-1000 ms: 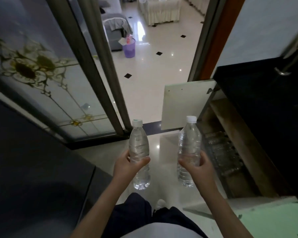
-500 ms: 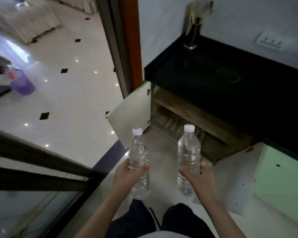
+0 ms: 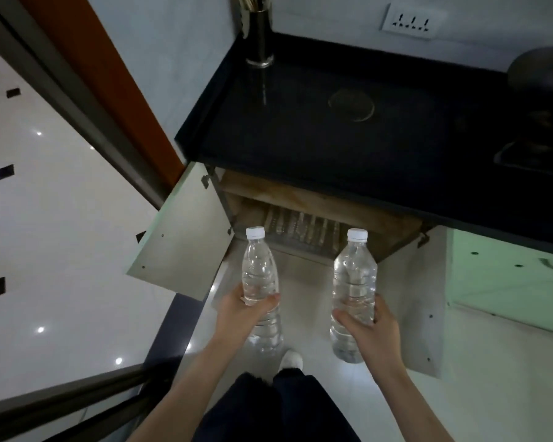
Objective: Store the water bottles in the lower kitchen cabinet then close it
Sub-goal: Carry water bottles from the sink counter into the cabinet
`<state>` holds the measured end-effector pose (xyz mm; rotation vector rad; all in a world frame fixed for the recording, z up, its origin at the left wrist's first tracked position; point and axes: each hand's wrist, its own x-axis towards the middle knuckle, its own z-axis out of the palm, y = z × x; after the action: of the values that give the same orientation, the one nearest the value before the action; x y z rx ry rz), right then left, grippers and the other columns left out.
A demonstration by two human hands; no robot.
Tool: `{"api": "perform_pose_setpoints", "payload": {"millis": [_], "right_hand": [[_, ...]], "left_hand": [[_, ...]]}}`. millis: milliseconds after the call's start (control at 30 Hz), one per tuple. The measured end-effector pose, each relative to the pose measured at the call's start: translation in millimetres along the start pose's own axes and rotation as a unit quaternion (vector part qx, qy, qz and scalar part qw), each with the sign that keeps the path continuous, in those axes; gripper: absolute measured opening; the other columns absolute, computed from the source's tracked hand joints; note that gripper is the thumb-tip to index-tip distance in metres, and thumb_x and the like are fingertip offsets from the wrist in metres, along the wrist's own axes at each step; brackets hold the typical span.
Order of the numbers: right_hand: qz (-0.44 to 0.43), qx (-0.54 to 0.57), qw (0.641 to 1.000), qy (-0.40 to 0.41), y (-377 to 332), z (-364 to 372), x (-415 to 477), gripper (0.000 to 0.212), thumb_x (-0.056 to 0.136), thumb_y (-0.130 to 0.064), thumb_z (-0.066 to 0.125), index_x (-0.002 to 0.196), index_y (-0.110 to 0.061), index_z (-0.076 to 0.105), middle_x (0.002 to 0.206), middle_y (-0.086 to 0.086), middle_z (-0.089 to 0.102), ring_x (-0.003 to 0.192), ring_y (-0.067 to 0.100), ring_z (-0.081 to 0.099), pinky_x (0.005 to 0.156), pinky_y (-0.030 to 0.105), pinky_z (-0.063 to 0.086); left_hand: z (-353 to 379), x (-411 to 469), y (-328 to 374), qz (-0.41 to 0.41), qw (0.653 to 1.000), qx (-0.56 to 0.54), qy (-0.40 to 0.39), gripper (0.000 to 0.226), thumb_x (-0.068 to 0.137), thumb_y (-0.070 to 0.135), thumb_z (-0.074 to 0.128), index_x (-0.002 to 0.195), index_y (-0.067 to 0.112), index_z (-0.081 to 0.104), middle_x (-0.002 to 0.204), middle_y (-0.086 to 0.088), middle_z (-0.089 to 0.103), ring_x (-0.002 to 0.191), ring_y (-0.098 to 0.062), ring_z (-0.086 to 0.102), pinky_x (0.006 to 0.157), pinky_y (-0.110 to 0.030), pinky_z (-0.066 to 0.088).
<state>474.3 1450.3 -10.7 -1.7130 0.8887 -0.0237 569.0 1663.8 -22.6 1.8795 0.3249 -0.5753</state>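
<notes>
Bench, dark and wide, overhangs the lower cabinet, whose left door and right door both stand swung out, so the shelf with its row of stored bottles lies open to receive more. Left hand and right hand each have their grip wrapped round the lower body of a bottle, left bottle and right bottle, upright, caps up, in the air before the opening, likely so both go in together.
</notes>
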Motion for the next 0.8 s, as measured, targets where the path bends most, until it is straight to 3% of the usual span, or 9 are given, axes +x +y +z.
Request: {"api": "perform_pose_setpoints", "payload": {"millis": [133, 267, 433, 633, 733, 800], "right_hand": [[0.016, -0.008, 1.0, 0.002, 3.7, 9.0, 34.8, 0.035, 0.071, -0.016, 0.085, 0.099, -0.022, 0.065, 0.087, -0.006, 0.072, 0.078, 0.01, 0.069, 0.064, 0.02, 0.049], [0.02, -0.008, 1.0, 0.009, 3.7, 25.7, 66.4, 0.035, 0.072, -0.017, 0.085, 0.098, -0.027, 0.063, 0.085, -0.013, 0.069, 0.073, 0.0, 0.066, 0.058, 0.007, 0.046], [0.05, 0.017, 0.998, 0.02, 30.4, 64.5, 117.0, 0.038, 0.072, -0.02, 0.085, 0.1, -0.032, 0.062, 0.089, -0.013, 0.071, 0.079, 0.003, 0.068, 0.064, 0.013, 0.048], [0.052, 0.031, 0.998, 0.018, 117.9, 148.9, 216.2, 0.041, 0.071, -0.017, 0.085, 0.105, -0.027, 0.064, 0.09, -0.01, 0.072, 0.075, 0.0, 0.068, 0.059, 0.012, 0.049], [0.041, 0.027, 0.999, 0.016, 174.6, 195.7, 277.2, 0.042, 0.069, -0.012, 0.086, 0.104, -0.022, 0.066, 0.09, -0.007, 0.073, 0.078, 0.003, 0.069, 0.067, 0.017, 0.05], [0.026, 0.019, 0.999, 0.007, 213.0, 222.0, 317.8, 0.043, 0.069, -0.01, 0.087, 0.103, -0.024, 0.066, 0.09, -0.01, 0.073, 0.079, -0.002, 0.068, 0.066, 0.01, 0.049]], "left_hand": [[17.2, 32.3, 6.1, -0.025, 0.999, 0.01, -0.02, 0.025, 0.073, 0.026, 0.084, 0.093, 0.02, 0.071, 0.076, 0.009, 0.074, 0.063, 0.006, 0.067, 0.051, -0.003, 0.043], [26.2, 68.0, 8.0, -0.03, 0.999, 0.014, -0.039, 0.028, 0.072, 0.021, 0.085, 0.096, 0.016, 0.07, 0.078, 0.008, 0.075, 0.068, 0.002, 0.07, 0.055, -0.005, 0.046], [36.4, 137.0, -12.1, -0.038, 0.996, 0.031, -0.07, 0.025, 0.073, 0.024, 0.085, 0.094, 0.021, 0.071, 0.078, 0.011, 0.076, 0.074, -0.002, 0.071, 0.061, -0.01, 0.048], [71.3, 267.0, -90.2, -0.043, 0.992, 0.047, -0.108, 0.02, 0.074, 0.02, 0.083, 0.091, 0.022, 0.071, 0.076, 0.01, 0.074, 0.066, 0.006, 0.068, 0.056, -0.005, 0.045], [88.5, 340.6, -143.2, -0.036, 0.991, 0.062, -0.114, 0.025, 0.073, 0.029, 0.084, 0.094, 0.025, 0.072, 0.08, 0.011, 0.075, 0.072, 0.003, 0.069, 0.06, -0.009, 0.047], [98.9, 392.1, -182.1, -0.032, 0.991, 0.066, -0.111, 0.026, 0.07, 0.032, 0.086, 0.092, 0.028, 0.072, 0.08, 0.015, 0.075, 0.076, -0.002, 0.071, 0.066, -0.015, 0.051]]}}
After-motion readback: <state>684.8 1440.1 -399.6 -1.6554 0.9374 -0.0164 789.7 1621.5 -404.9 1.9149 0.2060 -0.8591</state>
